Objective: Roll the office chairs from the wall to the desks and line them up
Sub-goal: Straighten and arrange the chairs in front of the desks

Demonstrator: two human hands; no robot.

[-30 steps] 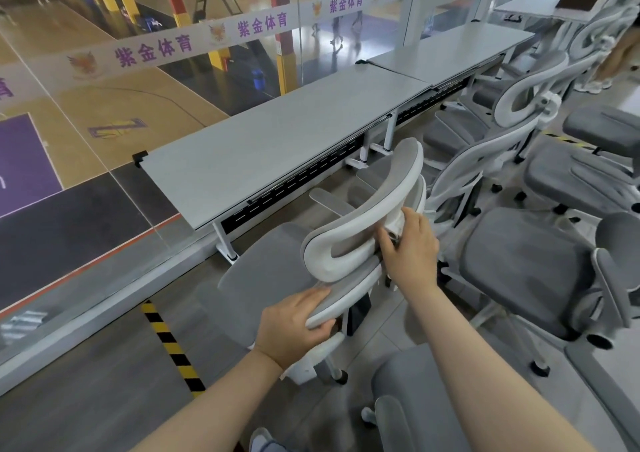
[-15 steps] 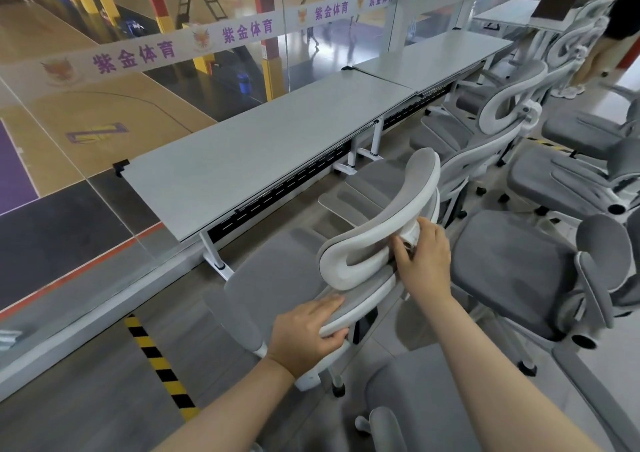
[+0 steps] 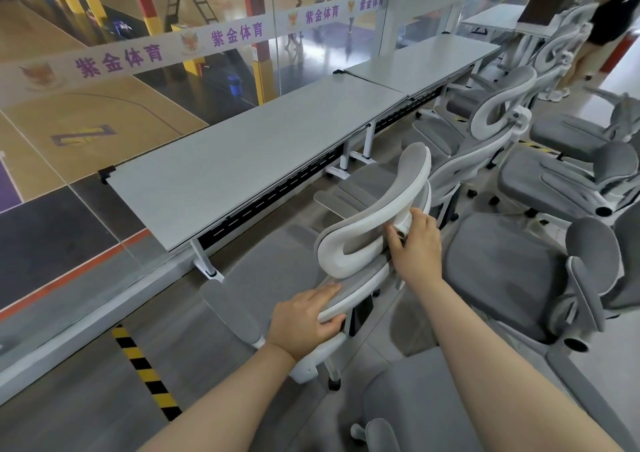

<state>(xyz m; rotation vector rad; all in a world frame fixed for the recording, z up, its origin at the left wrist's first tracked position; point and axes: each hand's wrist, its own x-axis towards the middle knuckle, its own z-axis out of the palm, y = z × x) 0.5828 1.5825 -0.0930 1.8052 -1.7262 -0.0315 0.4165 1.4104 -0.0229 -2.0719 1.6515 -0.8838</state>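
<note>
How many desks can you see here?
3: the nearest desk in front of the held chair, a second desk joined at its far end, a third desk farther back at top right. More may be hidden beyond.

Grey office chair [image 3: 277, 271] faces the near desk [image 3: 242, 161], seat just at its edge. Left hand [image 3: 304, 320] grips the backrest top rim; right hand [image 3: 415, 244] holds the headrest bracket. More chairs [image 3: 502, 268] right of it.

held chair [image 3: 363, 244] hides its wheels; bystander [image 3: 602, 19] cut off.
</note>
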